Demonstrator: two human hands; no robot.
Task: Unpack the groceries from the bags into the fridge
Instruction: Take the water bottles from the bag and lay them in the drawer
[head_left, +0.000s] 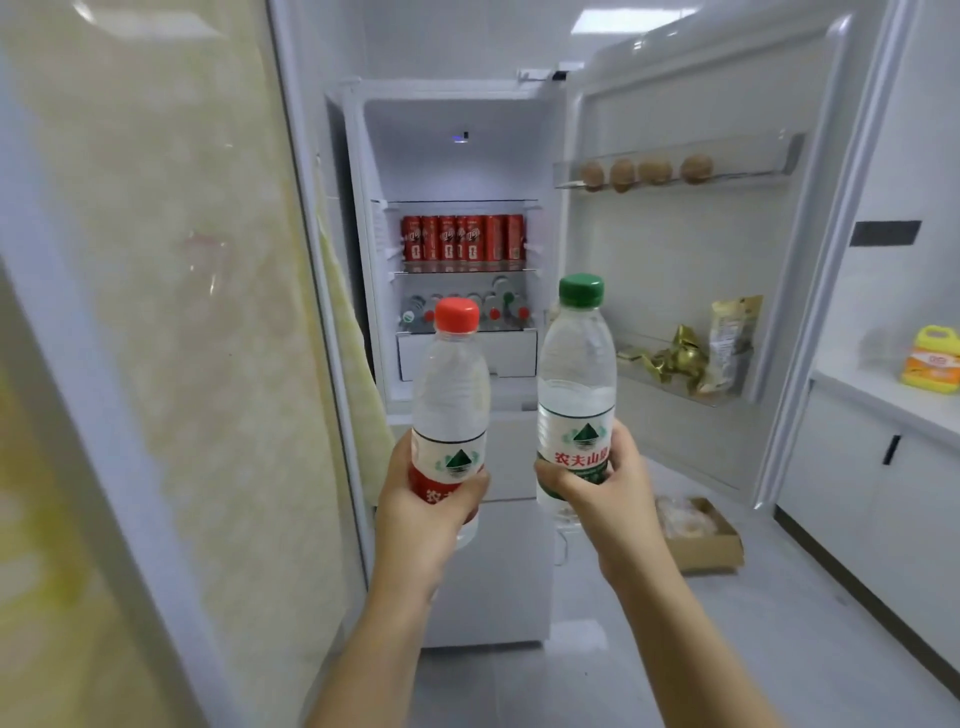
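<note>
Open fridge ahead, left grip curled round red-capped bottle, right grip round green-capped bottle, both upright

Green-capped bottle label reads 农夫山 (rest hidden)

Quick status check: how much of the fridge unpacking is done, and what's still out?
Already in: red cans on a shelf, water bottles lying on the shelf below, eggs and gold-wrapped snacks in the door racks. In hand: left hand holds a red-capped bottle, right hand a green-capped bottle. Left: shelving both, perhaps the cardboard box on the floor; no bags in view.
</note>
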